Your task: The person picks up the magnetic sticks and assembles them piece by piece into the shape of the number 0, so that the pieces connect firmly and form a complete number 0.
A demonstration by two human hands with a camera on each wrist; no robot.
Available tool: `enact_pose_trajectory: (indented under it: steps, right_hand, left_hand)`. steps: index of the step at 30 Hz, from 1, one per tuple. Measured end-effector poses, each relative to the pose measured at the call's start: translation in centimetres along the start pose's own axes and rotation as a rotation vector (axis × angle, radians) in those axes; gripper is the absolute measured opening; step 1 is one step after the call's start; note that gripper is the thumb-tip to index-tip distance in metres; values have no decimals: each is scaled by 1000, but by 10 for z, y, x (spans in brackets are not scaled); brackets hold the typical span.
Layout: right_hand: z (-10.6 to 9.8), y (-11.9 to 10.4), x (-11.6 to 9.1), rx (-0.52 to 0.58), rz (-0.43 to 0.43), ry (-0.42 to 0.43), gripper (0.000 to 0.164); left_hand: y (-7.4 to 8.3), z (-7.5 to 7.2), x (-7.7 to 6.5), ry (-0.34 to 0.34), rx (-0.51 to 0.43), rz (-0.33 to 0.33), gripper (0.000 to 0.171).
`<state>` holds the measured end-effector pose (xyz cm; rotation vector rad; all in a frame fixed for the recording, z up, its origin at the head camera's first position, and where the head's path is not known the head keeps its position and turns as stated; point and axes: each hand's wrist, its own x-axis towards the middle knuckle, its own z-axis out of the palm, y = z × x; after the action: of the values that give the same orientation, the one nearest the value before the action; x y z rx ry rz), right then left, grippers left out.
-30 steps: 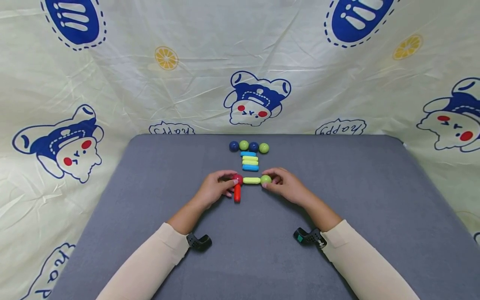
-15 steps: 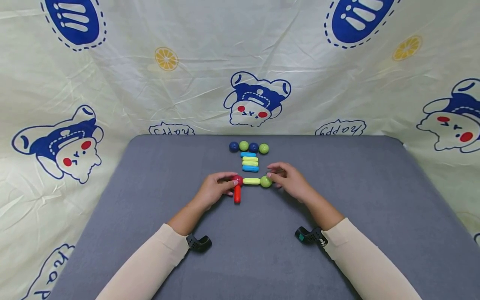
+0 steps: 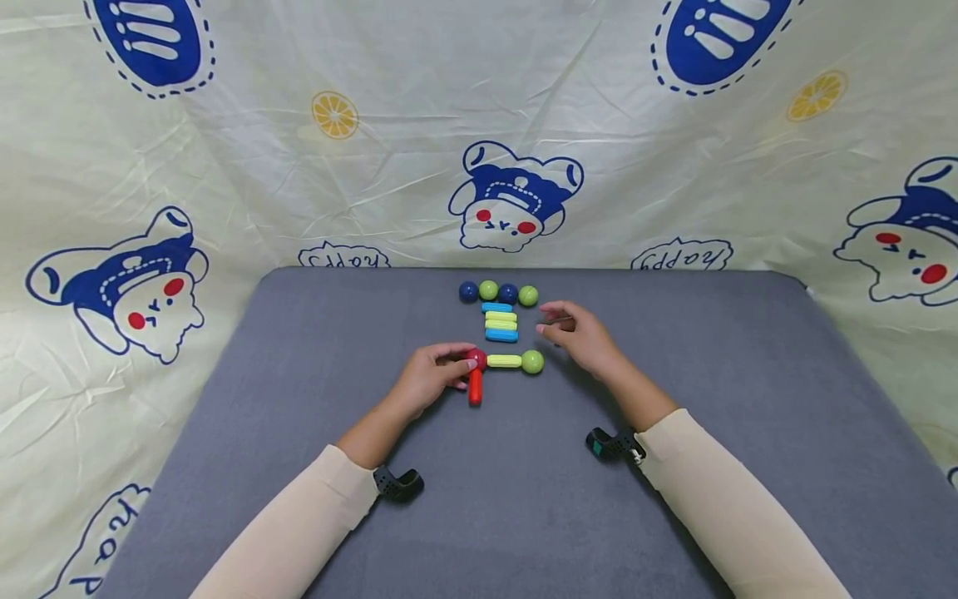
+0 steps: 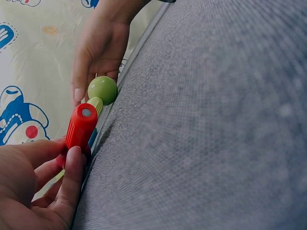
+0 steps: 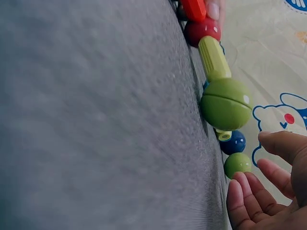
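Observation:
My left hand point(image 3: 430, 378) pinches a red ball point(image 3: 476, 358) between thumb and fingers. From that ball a red rod point(image 3: 475, 389) points toward me, and a yellow-green rod point(image 3: 505, 361) runs right to a green ball point(image 3: 533, 362). The left wrist view shows the red rod's end point(image 4: 86, 113) with a silvery disc in it. Holding nothing, my right hand point(image 3: 587, 339) hovers just right of the loose rods, its fingers loosely bent. In the right wrist view its fingers point(image 5: 242, 196) are apart from the green ball joined to the rod.
Behind the joined pieces lie blue rods point(image 3: 501, 336) and yellow-green rods point(image 3: 501, 320) in a stack-like row. Beyond them stands a line of dark blue balls point(image 3: 468, 291) and green balls point(image 3: 528, 296). A printed cloth point(image 3: 404, 191) hangs behind the grey table point(image 3: 299, 333).
My right hand has let go of the green ball and moved away from me, up beside the loose rods. The left hand stays on the red ball.

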<state>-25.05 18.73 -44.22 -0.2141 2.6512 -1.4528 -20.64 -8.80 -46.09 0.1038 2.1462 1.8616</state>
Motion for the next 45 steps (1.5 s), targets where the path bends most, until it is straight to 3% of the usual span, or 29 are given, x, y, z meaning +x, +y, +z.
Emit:
enact_pose_trajectory:
  steps: [8,23,45]
  right_hand:
    - [1,1,23,-27,39,-1,52]
    - [2,-4,53,-92,33,37,51]
    - [8,-2,60,-163,59,15,38]
  left_hand:
    - [0,0,0,-4,1,2,36]
    - [1,0,1,-3,-14,10,36]
    - [-1,-1,1,-2,-4,7,36]
